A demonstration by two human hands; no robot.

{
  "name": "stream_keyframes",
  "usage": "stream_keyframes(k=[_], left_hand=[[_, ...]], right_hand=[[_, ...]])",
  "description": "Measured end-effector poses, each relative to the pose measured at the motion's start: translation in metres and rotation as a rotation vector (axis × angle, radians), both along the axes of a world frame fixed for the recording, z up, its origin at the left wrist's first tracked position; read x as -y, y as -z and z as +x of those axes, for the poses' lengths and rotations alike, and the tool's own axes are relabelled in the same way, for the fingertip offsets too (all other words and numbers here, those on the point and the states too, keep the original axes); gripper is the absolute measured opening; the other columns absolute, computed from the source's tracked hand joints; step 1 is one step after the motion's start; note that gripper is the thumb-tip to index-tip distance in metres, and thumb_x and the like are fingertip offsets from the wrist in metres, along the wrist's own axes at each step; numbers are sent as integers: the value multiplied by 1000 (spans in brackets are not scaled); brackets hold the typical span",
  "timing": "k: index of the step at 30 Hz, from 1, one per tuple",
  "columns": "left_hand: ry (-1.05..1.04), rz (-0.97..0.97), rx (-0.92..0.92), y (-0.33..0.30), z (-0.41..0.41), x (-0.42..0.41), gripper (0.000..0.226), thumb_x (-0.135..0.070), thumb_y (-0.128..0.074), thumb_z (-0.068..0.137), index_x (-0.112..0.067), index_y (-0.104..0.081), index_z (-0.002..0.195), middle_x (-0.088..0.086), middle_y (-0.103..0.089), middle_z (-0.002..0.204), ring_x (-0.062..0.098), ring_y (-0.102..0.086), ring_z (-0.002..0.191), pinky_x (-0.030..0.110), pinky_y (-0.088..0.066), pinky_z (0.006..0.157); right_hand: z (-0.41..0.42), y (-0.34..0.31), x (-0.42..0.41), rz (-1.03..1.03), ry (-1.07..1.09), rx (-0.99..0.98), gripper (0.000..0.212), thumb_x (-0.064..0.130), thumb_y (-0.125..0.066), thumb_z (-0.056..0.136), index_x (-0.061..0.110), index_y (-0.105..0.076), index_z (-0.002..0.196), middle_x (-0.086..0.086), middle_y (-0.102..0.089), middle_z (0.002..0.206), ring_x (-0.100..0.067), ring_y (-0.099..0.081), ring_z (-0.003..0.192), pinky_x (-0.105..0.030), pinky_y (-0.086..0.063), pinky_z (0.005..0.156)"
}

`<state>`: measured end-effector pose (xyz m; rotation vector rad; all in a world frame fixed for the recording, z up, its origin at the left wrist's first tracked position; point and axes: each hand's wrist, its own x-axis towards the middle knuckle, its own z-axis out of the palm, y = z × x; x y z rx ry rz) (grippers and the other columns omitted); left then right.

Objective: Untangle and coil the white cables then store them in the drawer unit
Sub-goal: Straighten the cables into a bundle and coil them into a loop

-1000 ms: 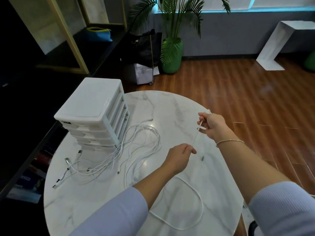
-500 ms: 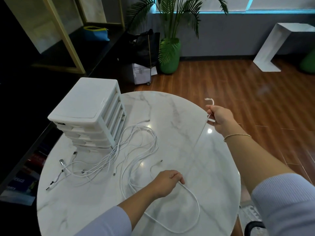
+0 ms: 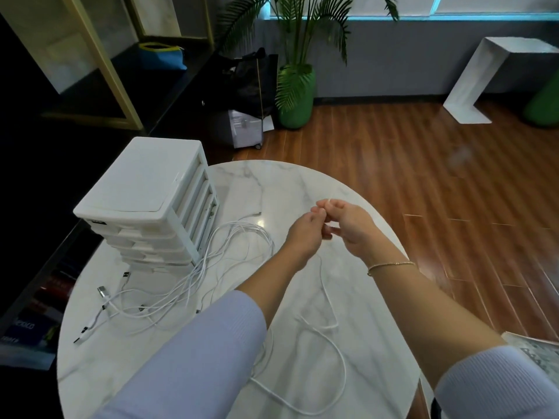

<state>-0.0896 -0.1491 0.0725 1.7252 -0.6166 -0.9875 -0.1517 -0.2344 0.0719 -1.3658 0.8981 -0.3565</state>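
Pinching one white cable (image 3: 328,300) together above the worktop (image 3: 290,182), the left hand (image 3: 305,234) and right hand (image 3: 351,225) touch. Tangled cables (image 3: 193,276) lie beside the drawer unit (image 3: 151,198) near the worktop's left edge.

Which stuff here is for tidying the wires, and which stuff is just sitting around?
For the job:
- thin white cable pinched by the left hand and right hand
- tangled pile of white cables
- white plastic drawer unit

Just lying about:
- palm in a green pot
- blue pouch with yellow trim
- black bag
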Motion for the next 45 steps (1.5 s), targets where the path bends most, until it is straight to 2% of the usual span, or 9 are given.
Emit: stream_keyframes(k=[7, 14, 17, 20, 25, 31, 37, 41, 45], left_hand=[[79, 81, 47, 30, -7, -13, 29, -29, -33, 100, -23, -52, 78, -2, -48, 76, 15, -42, 64, 32, -39, 68], [305, 138, -84, 52, -18, -35, 23, -10, -38, 99, -17, -53, 114, 2, -62, 106, 13, -56, 89, 21, -43, 79], [410, 223, 3, 56, -10, -45, 47, -14, -50, 96, -20, -36, 141, -3, -45, 142, 11, -41, 129, 25, -37, 100], [266, 262, 78, 62, 14, -62, 42, -20, -55, 94, -20, -46, 134, -1, -53, 131, 13, -51, 117, 23, -42, 92], [-28, 376, 218, 78, 63, -113, 19, -18, -56, 91, -19, -62, 109, 1, -63, 111, 17, -60, 101, 25, -47, 85], [-92, 471, 316, 86, 83, -156, 18, -16, -56, 91, -16, -64, 108, 0, -63, 110, 9, -53, 94, 19, -38, 80], [7, 507, 395, 91, 78, -172, 19, -18, -54, 92, -17, -65, 108, -2, -63, 102, 8, -53, 89, 16, -37, 77], [194, 480, 392, 93, 67, -174, 18, -13, -58, 89, -16, -67, 103, 0, -65, 105, 12, -58, 96, 16, -41, 80], [181, 465, 467, 96, 57, -175, 20, -14, -53, 90, -17, -66, 105, -1, -65, 108, 12, -57, 96, 25, -47, 87]], right_hand=[[3, -6, 15, 94, 212, -75, 19, 17, -48, 96, 15, -63, 83, -3, -65, 94, -17, -61, 84, -36, -46, 81], [6, -8, 42, -59, 252, -264, 22, 21, -44, 98, 10, -62, 100, -4, -43, 76, -14, -34, 57, -24, -34, 48], [1, 8, 44, -151, 192, -307, 20, 14, -48, 96, 4, -62, 106, -5, -47, 71, -16, -43, 52, -29, -48, 55], [-3, 30, 38, -272, 72, -456, 17, 16, -52, 95, 5, -65, 99, -5, -55, 66, -16, -56, 53, -32, -56, 71], [-8, 74, 16, -516, -192, -746, 36, 18, -45, 97, 12, -55, 63, -1, -58, 62, -16, -58, 53, -19, -41, 62], [-6, 102, 9, -696, -195, -835, 31, 11, -48, 94, -3, -59, 119, -22, -60, 122, -36, -52, 117, -34, -35, 100], [7, 98, -50, -727, -253, -590, 27, 14, -59, 88, 4, -64, 113, -17, -63, 114, -31, -56, 108, -29, -37, 92], [-8, 83, -137, -788, -588, -461, 14, 31, -64, 83, 20, -59, 78, -2, -61, 78, -25, -61, 84, -29, -43, 72], [-30, 104, -196, -786, -1070, -763, 41, 52, -58, 84, 15, -57, 101, -7, -62, 106, -23, -56, 98, -29, -37, 72]])
